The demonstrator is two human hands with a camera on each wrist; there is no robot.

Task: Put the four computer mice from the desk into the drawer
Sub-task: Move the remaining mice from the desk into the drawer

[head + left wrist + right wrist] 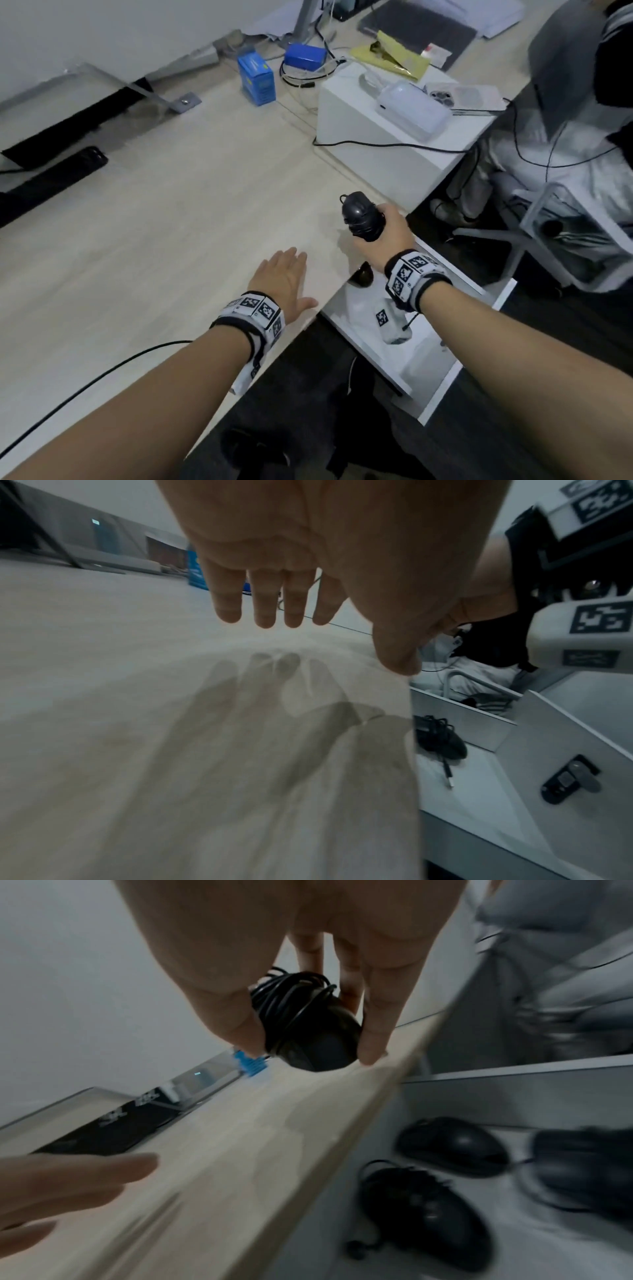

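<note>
1. right hand (387, 233) grips a black wired mouse (361, 216), its cable wound round the body, above the desk (154, 212) edge.
2. left hand (286, 281) hovers flat, fingers straight, over the desk.
3. three black mice (452, 1145) lie in the open white drawer (486, 783).

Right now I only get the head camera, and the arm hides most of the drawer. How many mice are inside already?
Observer: Three, besides the held mouse in the right hand. The right wrist view shows a back mouse, a front mouse and a side mouse in the drawer.
Visitor: Are their cables tidy?
Observer: Not all. In the left wrist view a USB plug lies loose on the drawer floor.
Visitor: Is the left hand leaning on the desk?
Observer: It seems to hover. The left hand has straight fingers, with its shadow on the desk below.
</note>
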